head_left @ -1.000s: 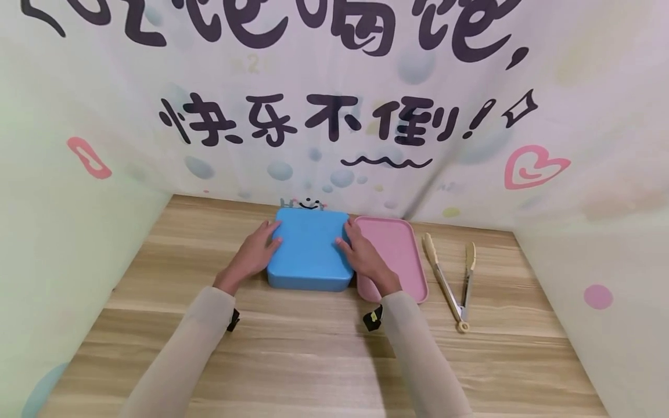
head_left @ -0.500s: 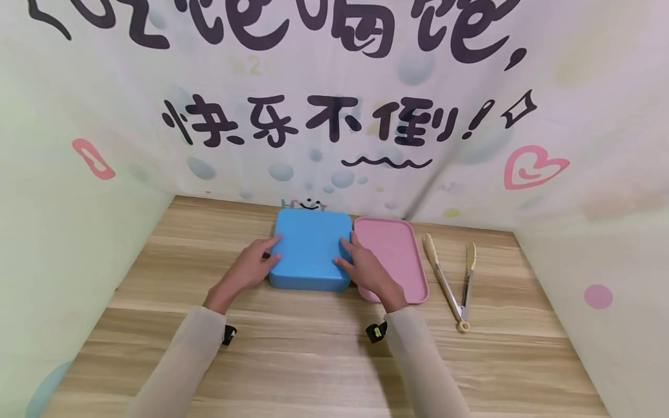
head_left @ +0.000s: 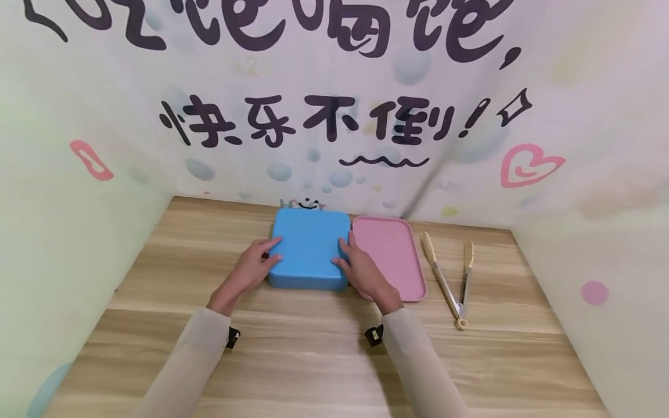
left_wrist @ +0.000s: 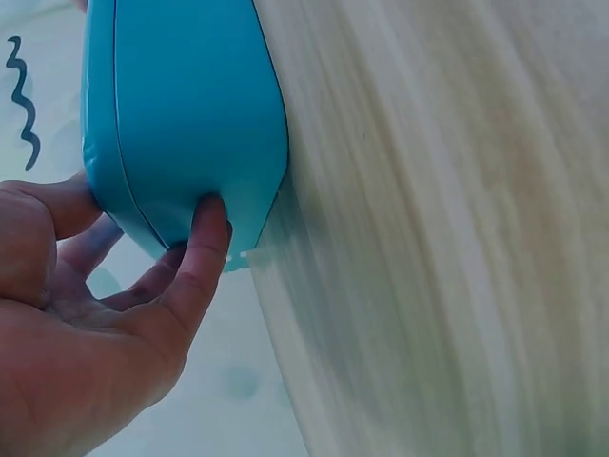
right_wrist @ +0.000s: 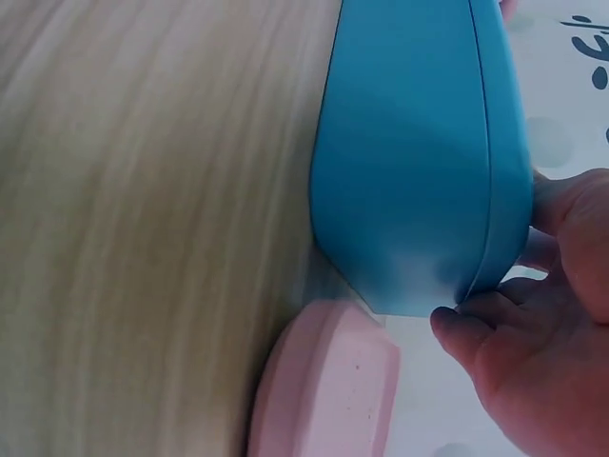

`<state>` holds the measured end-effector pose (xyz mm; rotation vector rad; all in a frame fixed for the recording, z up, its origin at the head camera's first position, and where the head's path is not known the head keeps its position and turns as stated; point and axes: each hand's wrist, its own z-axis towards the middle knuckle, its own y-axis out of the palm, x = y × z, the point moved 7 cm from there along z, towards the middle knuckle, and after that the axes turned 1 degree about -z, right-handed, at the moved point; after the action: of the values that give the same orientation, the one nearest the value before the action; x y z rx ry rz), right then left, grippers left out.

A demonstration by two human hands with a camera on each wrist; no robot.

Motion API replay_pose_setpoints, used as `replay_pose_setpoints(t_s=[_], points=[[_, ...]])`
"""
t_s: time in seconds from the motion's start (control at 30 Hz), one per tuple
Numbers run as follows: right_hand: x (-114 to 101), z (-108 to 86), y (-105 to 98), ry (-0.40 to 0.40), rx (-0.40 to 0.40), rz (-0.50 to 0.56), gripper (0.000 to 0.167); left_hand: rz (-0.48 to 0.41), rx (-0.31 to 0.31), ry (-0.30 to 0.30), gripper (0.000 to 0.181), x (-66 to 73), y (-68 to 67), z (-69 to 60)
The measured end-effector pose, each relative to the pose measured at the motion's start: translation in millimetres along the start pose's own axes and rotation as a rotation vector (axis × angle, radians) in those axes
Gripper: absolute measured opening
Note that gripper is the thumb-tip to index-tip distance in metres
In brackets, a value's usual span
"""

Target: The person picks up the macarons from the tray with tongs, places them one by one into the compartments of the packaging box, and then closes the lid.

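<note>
A blue lunch box (head_left: pixel 309 247) with a lid lies flat on the wooden table by the back wall. My left hand (head_left: pixel 244 271) grips its left side, thumb on the lid and other fingers against the side wall. From the right, my right hand (head_left: pixel 367 271) holds the opposite side, its thumb on the lid. A thin seam between lid and body shows in both wrist views, and the lid sits down on it. In the left wrist view, one fingertip (left_wrist: pixel 208 206) presses the box's side below that seam. The inside of the box is hidden.
Right of the box lies a pink tray (head_left: pixel 393 255), partly under my right forearm. Farther right are spread tongs (head_left: pixel 444 283) with beige tips. A printed cloth wall (head_left: pixel 292 174) stands close behind, with walls at both sides.
Both hands have slid along the box's sides toward the near edge, mostly during the first half second. The box has stayed in place, its lid still on.
</note>
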<state>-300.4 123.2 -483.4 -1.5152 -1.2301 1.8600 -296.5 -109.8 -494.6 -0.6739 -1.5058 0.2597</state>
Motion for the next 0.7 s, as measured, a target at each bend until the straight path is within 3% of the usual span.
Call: replay_pose_setpoints(t_s=[0.17,0.7], points=[[1.8,-0.6,-0.6,0.022,-0.004,0.020,0.066,-0.007,-0.024,-0.016,0.054,2.9,2.1,1.6],[4.6,1.1,3.1,0.042,-0.037,0.049,0.068,-0.003,-0.007,-0.028,0.054,1.4,0.3,1.9]])
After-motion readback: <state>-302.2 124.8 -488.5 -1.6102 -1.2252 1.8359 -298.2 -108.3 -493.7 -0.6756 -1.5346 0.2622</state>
